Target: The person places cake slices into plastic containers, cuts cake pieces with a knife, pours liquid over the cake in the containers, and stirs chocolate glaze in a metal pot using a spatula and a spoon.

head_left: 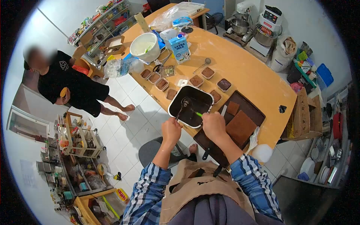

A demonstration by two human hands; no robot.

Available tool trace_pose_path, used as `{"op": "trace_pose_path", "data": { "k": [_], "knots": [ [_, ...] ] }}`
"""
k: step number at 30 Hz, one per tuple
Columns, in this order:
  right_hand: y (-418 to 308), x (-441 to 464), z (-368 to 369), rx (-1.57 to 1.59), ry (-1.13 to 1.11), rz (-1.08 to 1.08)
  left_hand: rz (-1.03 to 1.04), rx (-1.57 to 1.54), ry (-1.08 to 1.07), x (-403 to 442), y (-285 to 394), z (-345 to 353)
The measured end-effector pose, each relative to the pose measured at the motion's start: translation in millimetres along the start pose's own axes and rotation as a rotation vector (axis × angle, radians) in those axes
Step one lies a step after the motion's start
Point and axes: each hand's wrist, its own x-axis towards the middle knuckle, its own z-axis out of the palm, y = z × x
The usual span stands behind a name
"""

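Observation:
My left hand (171, 131) is closed around the handle of a metal ladle (185, 101), whose round head is over the white-rimmed tub (169, 108). Dark brown liquid, probably chocolate, lies inside the tub. In my right hand (213, 126) is a green-handled spatula (198, 114), its far end in the dark mixture and hard to make out. Small boxes of brown cake (196, 80) stand around the tub's far side. To the right, a brown sheet cake (242, 127) and a smaller cut piece (233, 108) rest on a dark baking tray (258, 115).
A milk carton (180, 48) and white bucket (145, 47) stand farther back on the wooden table (240, 63). Another ladle (202, 64) lies beyond the cake boxes. A person (71, 78) stands at left. A dark chair (152, 152) is below the table edge.

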Motion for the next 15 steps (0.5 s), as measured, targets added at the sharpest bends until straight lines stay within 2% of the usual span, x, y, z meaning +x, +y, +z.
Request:
{"op": "trace_pose_path", "data": {
  "k": [6,9,15],
  "knots": [
    [6,-6,-17,0.015,0.066,0.065,0.015,0.077,0.065,-1,-5,6],
    [-5,-16,-26,0.084,0.107,-0.038,0.018,0.057,0.075,-4,-6,10],
    [9,-9,-7,0.063,0.099,-0.051,0.100,0.035,0.056,-11,4,7]
  ]
}}
